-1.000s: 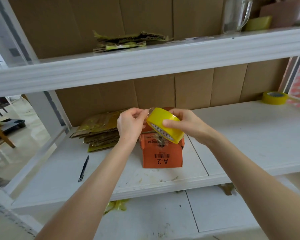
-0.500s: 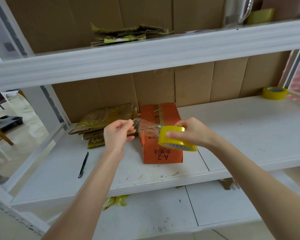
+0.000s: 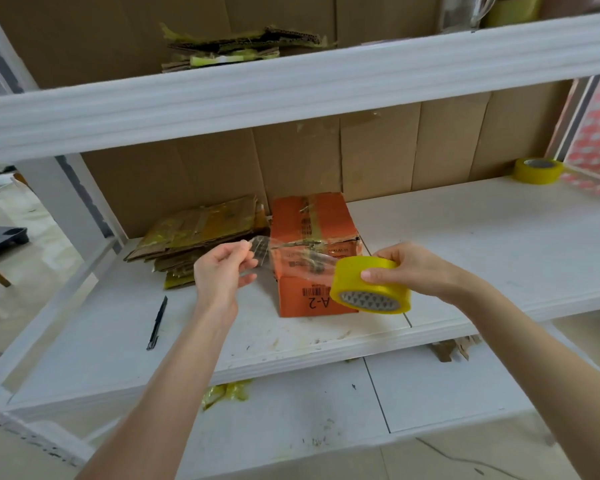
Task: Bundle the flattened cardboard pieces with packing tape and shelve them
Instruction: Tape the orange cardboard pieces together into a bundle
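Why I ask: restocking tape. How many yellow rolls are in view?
2. One roll is in the right hand; a second roll sits far right on the middle shelf. A yellowish top-shelf item is unclear.

The right hand grips a yellow tape roll while the left hand pinches the end of a clear tape strip stretched between them, above an orange cardboard stack on the white shelf, with a black pen lying to the left.
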A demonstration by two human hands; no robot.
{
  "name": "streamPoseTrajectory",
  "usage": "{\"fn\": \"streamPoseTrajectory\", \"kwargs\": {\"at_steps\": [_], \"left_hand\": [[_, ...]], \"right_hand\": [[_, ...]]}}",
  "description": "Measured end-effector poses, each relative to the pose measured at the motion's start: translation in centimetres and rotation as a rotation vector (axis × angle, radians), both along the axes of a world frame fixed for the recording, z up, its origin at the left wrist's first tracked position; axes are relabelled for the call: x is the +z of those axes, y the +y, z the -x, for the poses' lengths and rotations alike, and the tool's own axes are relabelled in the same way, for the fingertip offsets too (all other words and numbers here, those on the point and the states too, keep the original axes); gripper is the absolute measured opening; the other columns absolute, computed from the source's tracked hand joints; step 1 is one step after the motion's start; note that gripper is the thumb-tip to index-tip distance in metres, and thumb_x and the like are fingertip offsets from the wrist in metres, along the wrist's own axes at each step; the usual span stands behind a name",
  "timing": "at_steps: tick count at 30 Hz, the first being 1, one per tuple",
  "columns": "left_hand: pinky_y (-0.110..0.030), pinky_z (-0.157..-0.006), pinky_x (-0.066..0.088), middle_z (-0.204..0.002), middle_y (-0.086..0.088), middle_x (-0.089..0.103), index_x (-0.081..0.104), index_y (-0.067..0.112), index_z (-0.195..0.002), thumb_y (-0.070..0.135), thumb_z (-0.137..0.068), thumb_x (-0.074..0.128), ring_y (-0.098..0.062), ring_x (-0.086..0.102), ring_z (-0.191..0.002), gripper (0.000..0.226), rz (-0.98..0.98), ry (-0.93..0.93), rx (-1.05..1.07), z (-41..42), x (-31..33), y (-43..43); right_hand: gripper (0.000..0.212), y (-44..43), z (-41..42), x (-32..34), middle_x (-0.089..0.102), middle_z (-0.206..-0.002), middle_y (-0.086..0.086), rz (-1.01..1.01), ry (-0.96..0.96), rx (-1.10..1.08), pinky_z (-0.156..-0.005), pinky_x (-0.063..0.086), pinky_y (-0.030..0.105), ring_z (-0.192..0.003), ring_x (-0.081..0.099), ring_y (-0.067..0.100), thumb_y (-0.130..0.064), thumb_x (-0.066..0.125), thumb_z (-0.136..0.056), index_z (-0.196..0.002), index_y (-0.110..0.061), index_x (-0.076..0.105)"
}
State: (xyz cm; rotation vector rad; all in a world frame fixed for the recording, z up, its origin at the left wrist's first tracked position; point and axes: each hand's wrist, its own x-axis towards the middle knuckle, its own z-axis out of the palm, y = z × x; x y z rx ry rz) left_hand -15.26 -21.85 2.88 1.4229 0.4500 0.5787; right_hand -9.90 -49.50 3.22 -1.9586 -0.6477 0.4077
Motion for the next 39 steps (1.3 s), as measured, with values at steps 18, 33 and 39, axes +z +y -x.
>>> {"fn": "streamPoseTrajectory", "kwargs": {"at_steps": [18,33,39], "left_hand": [[-0.018,-0.05,0.051,-0.069,0.007,0.07,0.07,0.019,-0.08,0.016,-0.09,0.065,-0.005,0.069,-0.067,0.011,0.008,-0.107,0.047,-0.6,-0.9,0.1],[-0.014,-0.051,0.048,-0.074,0.014,0.069,0.068,0.025,-0.078,0.018,-0.09,0.063,0.003,0.064,-0.071,0.015,-0.013,-0.033,0.12,-3.2,-3.5,-1.0],[-0.015,-0.06,0.05,-0.079,0.008,0.064,0.066,0.023,-0.079,0.019,-0.091,0.062,-0.005,0.059,-0.072,0.014,-0.093,-0.002,0.138,-5.2,-4.4,-0.7]], "right_hand": [[0.028,-1.3,-1.6,-0.8,0.06,-0.116,-0.014,0.381,-0.351,-0.388,-0.081,0.045,0.028,-0.102,0.055,0.012,-0.043,0.063,-0.088,-0.116,-0.038,0.064],[0.019,-0.3,-4.3,-0.5,0.055,-0.096,-0.006,0.47,-0.437,-0.645,-0.068,0.039,0.029,-0.089,0.045,0.018,-0.049,0.056,-0.091,-0.107,-0.048,0.066],[0.012,-0.1,-5.7,-1.1,0.059,-0.092,-0.003,0.488,-0.46,-0.687,-0.065,0.037,0.028,-0.087,0.051,0.022,-0.047,0.057,-0.09,-0.097,-0.046,0.068]]}}
